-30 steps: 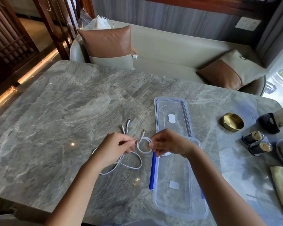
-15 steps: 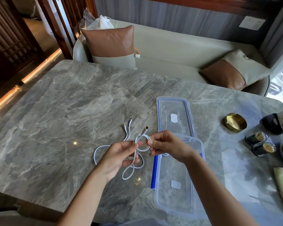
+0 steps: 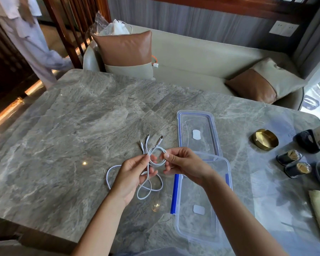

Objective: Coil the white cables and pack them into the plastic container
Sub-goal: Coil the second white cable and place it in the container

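Cable [image 3: 156, 157], white, held just above a grey marble table [image 3: 63, 145], just left of a clear container [image 3: 176, 224]. The right hand [image 3: 183, 163] pinches a small coil of it between thumb and fingertips, and three plug ends stick out on the coil's far side. The left hand [image 3: 135, 174], palm up, has its fingers curled round the strand leading into the coil. Compared with a second ago, this hand has turned over and lifted slack off the table, and the coil looks thicker. Loose loops hang below the left hand, and one arcs out to its left. The container sits open with no cable in it, its lid [image 3: 196, 114] flat at its far end. Coiling seems partly done; packing has not begun.
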A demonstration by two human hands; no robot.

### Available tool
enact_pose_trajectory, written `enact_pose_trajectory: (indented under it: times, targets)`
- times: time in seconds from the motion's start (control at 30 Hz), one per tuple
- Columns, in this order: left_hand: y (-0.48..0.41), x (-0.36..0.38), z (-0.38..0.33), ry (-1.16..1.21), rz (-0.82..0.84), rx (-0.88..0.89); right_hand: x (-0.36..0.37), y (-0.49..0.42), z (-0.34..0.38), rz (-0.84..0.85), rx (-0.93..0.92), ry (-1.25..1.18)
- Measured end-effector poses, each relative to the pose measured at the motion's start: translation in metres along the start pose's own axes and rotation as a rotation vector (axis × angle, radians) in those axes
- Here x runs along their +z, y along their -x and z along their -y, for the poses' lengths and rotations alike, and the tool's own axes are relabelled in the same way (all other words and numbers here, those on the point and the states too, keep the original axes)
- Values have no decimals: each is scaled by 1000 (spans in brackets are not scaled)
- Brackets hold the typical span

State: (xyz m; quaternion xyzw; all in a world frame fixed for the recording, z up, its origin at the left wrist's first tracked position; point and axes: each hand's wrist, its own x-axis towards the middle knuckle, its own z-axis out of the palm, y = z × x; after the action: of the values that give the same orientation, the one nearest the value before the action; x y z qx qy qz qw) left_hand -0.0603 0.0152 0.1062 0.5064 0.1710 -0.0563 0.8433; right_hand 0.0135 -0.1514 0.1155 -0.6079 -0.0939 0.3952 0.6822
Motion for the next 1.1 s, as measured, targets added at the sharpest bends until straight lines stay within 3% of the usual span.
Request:
enact_pose_trajectory:
  times: [0.17, 0.27, 0.37, 0.53, 0.67, 0.73, 0.8, 1.0, 1.1]
  targets:
    - [-2, 4, 1, 37, -132, 84, 13, 1, 7, -206, -87, 50]
    - [-4, 8, -2, 62, -266, 154, 24, 10, 9, -46, 24, 159]
    - [-4, 15, -5, -87, -334, 227, 48, 13, -8, 101, 169, 142]
    - [0, 23, -7, -151, -375, 236, 74, 0, -34, -150, 242, -291]
    - [0, 20, 1, -182, -355, 276, 71, -5, -26, -172, 279, -846]
    - [-2, 18, 4, -194, -352, 313, 68, -6, -20, -227, 246, -1002]
    - [-4, 15, 5, -228, -335, 346, 65, -8, -16, -274, 206, -973]
    - [-8, 12, 4, -389, -262, 422, 55, -12, -9, -377, 36, -512]
    - [-9, 9, 3, -395, -272, 412, 52, -11, -9, -410, -48, -406]
